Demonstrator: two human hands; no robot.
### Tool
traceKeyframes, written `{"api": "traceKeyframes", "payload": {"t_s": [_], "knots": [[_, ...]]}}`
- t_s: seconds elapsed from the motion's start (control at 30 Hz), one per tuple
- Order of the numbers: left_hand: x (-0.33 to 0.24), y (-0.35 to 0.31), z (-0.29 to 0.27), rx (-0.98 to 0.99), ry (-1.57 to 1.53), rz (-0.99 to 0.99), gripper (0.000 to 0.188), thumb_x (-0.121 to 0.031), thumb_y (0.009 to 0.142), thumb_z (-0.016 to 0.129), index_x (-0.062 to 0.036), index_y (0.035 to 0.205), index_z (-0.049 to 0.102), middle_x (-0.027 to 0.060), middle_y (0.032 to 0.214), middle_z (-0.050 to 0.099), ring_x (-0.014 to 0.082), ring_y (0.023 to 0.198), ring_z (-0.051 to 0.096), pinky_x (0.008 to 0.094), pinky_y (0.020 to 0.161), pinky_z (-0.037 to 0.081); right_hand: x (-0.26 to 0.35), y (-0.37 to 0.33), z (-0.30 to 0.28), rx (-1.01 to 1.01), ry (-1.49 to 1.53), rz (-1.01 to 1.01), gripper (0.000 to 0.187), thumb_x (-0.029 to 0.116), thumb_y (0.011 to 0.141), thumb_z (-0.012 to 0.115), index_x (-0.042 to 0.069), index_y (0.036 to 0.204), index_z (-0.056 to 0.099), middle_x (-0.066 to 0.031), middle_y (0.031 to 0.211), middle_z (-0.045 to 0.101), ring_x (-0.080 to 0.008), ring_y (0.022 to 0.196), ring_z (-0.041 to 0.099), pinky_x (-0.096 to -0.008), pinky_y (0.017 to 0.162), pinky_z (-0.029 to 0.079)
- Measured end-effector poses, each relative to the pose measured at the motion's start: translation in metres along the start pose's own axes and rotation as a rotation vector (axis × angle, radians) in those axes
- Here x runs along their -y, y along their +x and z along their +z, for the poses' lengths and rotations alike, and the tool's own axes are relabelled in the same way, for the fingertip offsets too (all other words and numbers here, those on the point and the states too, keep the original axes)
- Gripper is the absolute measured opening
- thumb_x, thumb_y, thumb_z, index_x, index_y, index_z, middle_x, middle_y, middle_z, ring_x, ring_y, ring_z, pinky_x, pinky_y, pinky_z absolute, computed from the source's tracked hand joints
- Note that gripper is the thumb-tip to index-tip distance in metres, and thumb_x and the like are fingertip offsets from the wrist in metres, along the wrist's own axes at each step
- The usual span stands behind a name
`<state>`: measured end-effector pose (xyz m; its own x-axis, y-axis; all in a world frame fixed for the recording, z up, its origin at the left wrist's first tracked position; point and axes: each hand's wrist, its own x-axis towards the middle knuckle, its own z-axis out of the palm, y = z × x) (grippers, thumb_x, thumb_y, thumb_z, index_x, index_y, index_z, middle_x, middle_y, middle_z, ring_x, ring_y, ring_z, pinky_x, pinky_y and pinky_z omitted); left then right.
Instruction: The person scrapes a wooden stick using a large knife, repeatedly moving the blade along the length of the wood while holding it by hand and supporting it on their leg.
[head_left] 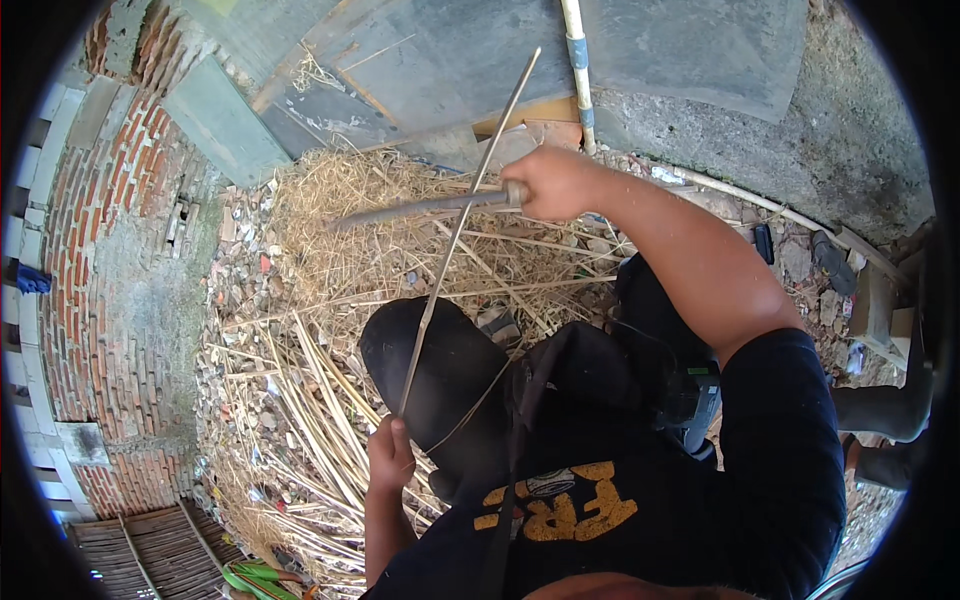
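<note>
My left hand (390, 456) is closed round the lower end of a long, thin wooden stick (436, 285), thumb lying along it. The stick slants up and to the right past my knee, its far tip standing free. My right hand (556, 183) grips the handle of a machete (395, 213), whose dark blade points left. Blade and stick cross about midway along the blade; whether they touch I cannot tell. Under the blade lies a heap of dry shavings (335, 215).
Many long pale strips (335, 410) lie on the stony ground by my left side. A brick wall (120, 290) rises at the left, grey sheets (460, 65) and a white pole (578, 60) ahead. Another person's dark-clothed leg (885, 410) shows at the right edge.
</note>
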<state>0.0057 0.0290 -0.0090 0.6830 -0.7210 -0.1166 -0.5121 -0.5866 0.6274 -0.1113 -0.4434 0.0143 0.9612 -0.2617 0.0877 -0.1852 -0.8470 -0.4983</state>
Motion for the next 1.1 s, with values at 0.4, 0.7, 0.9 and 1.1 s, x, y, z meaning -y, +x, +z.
{"api": "traceKeyframes", "payload": {"t_s": [0.4, 0.7, 0.9, 1.1], "knots": [[0.013, -0.002, -0.003, 0.061, -0.09, -0.087, 0.049, -0.038, 0.105, 0.039, 0.0003, 0.077, 0.051, 0.0107, 0.058, 0.046, 0.0164, 0.055, 0.041, 0.0368, 0.052, 0.036, 0.026, 0.001, -0.005, 0.198, 0.107, 0.004, 0.029, 0.015, 0.073, 0.066, 0.01, 0.101, 0.066, -0.0158, 0.091, 0.069, -0.0336, 0.091, 0.067, -0.0462, 0.082, 0.052], [0.001, -0.001, -0.01, 0.104, -0.071, -0.057, 0.056, -0.049, 0.105, 0.036, -0.0035, 0.075, 0.049, -0.0002, 0.064, 0.045, 0.0107, 0.062, 0.042, 0.0307, 0.055, 0.035, 0.004, 0.009, -0.002, -0.116, 0.084, -0.026, 0.029, 0.019, 0.075, 0.067, 0.002, 0.098, 0.062, -0.0197, 0.081, 0.066, -0.0357, 0.081, 0.066, -0.0438, 0.074, 0.051], [0.004, 0.008, -0.005, 0.112, -0.175, -0.094, 0.048, -0.037, 0.106, 0.039, -0.0017, 0.075, 0.049, -0.0001, 0.062, 0.043, 0.0093, 0.062, 0.038, 0.031, 0.054, 0.034, -0.012, 0.003, -0.001, 0.043, 0.222, 0.031, 0.028, 0.019, 0.075, 0.067, 0.003, 0.099, 0.063, -0.0185, 0.082, 0.066, -0.034, 0.083, 0.066, -0.0429, 0.075, 0.051], [0.006, 0.002, -0.013, 0.116, -0.205, -0.084, 0.05, -0.04, 0.106, 0.039, -0.0034, 0.074, 0.047, -0.0023, 0.063, 0.042, 0.008, 0.063, 0.037, 0.0294, 0.054, 0.033, -0.02, 0.013, -0.006, -0.149, 0.09, 0.138, 0.025, 0.017, 0.072, 0.069, 0.005, 0.093, 0.062, -0.017, 0.083, 0.066, -0.0351, 0.085, 0.065, -0.0444, 0.075, 0.05]]}}
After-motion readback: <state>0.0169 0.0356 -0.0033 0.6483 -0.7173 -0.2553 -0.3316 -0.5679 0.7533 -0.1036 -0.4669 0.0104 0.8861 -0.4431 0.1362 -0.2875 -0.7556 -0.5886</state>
